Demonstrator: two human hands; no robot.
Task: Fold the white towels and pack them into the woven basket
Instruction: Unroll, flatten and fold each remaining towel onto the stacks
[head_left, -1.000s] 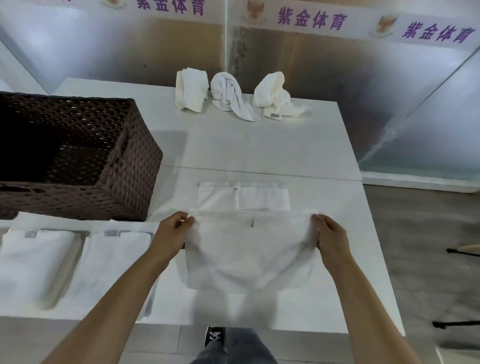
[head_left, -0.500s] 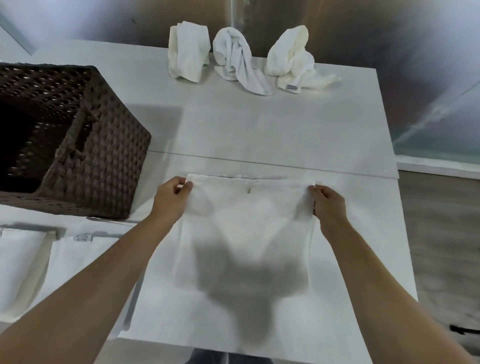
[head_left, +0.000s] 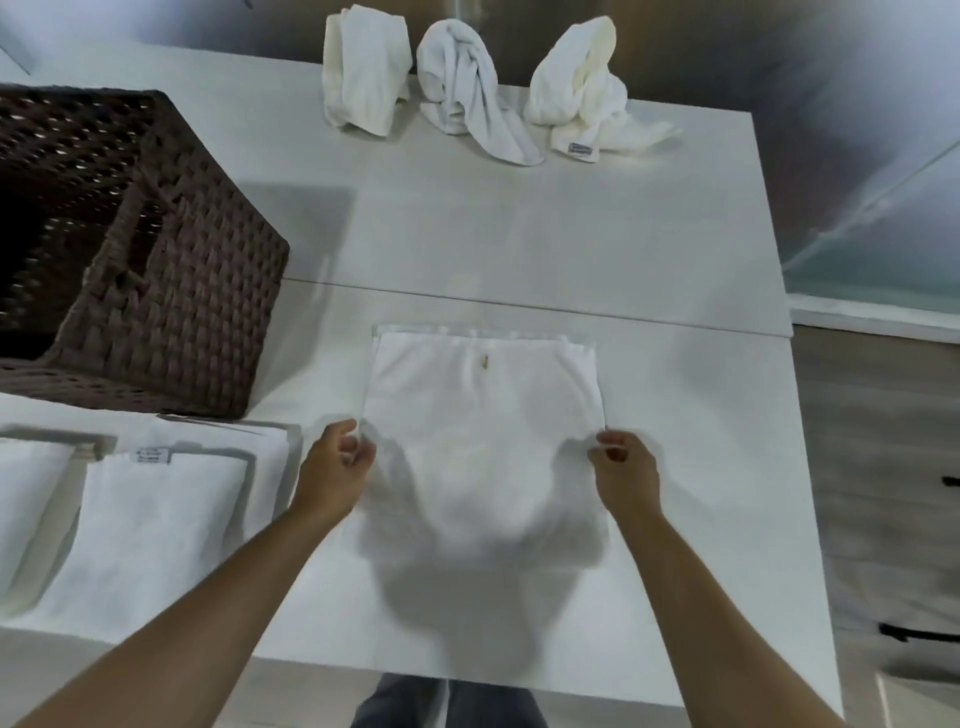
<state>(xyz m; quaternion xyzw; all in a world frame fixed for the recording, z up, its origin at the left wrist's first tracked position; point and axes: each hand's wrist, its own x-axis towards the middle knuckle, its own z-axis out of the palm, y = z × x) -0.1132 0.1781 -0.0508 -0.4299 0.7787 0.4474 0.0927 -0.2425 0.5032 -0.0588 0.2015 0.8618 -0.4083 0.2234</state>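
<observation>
A person's left hand (head_left: 335, 470) and right hand (head_left: 623, 475) flank a folded white towel (head_left: 483, 415) on a white table (head_left: 571, 234), each at one of the towel's side edges. The left hand's fingers are curled with the tips at the towel's left edge; the right hand's thumb and fingers are drawn together at the right edge. Whether either hand actually pinches the cloth cannot be told — motion blur smears both contact points. The towel lies flat between the hands and stretches away from them toward 12 o'clock, its far edge squared off and a small tan mark showing near that edge; its near part is blurred.

At 9 o'clock from the left hand, two folded towels (head_left: 150, 525) lie side by side at the table's near-left edge, one bearing a small label. Beyond them, toward 10 o'clock, stands the dark woven basket (head_left: 171, 291), just beside the folded pair and apart from the towel being handled. At 12 o'clock, well apart along the table's far edge, three crumpled towels (head_left: 467, 88) sit in a row — the rightmost showing a label.
</observation>
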